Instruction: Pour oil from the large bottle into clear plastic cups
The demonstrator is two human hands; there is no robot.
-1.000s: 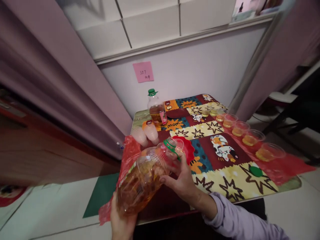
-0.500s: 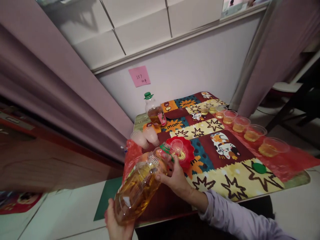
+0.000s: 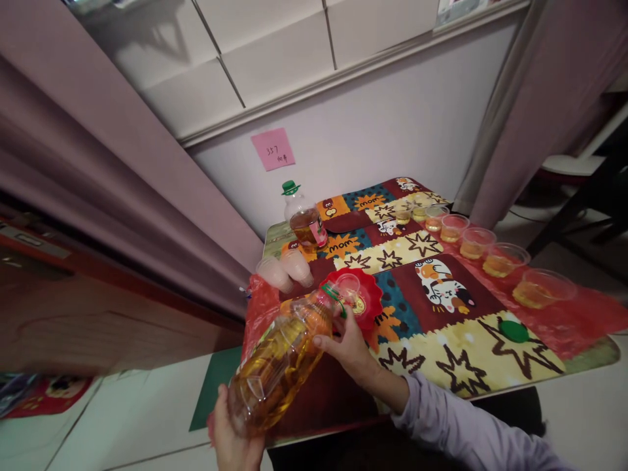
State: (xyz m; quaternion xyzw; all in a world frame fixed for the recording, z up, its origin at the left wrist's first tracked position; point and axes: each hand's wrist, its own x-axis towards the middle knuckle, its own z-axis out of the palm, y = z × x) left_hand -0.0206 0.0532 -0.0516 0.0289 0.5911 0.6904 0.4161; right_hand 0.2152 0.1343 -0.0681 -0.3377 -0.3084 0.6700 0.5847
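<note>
A large clear bottle (image 3: 279,363) of amber liquid lies tilted between my hands, its uncapped green-ringed neck toward the far right. My left hand (image 3: 234,425) cups the base from below. Around the neck and shoulder, my right hand (image 3: 349,343) is closed. Just past the mouth is a clear plastic cup (image 3: 347,285) on a red scalloped plate (image 3: 373,302); whether the mouth touches the cup I cannot tell. A green cap (image 3: 513,331) rests on the patterned mat at the right.
Several cups of pale yellow liquid (image 3: 504,260) line the right side on red plastic film (image 3: 593,320). Stacks of cups (image 3: 296,267) lie at the left. Behind them stands a second bottle (image 3: 307,226) with a green hat-shaped cap. A pink note (image 3: 273,149) is on the wall.
The bottle has tipped further toward the cup, its neck shifting slightly right and its liquid running toward the neck. Both hands have stayed on it.
</note>
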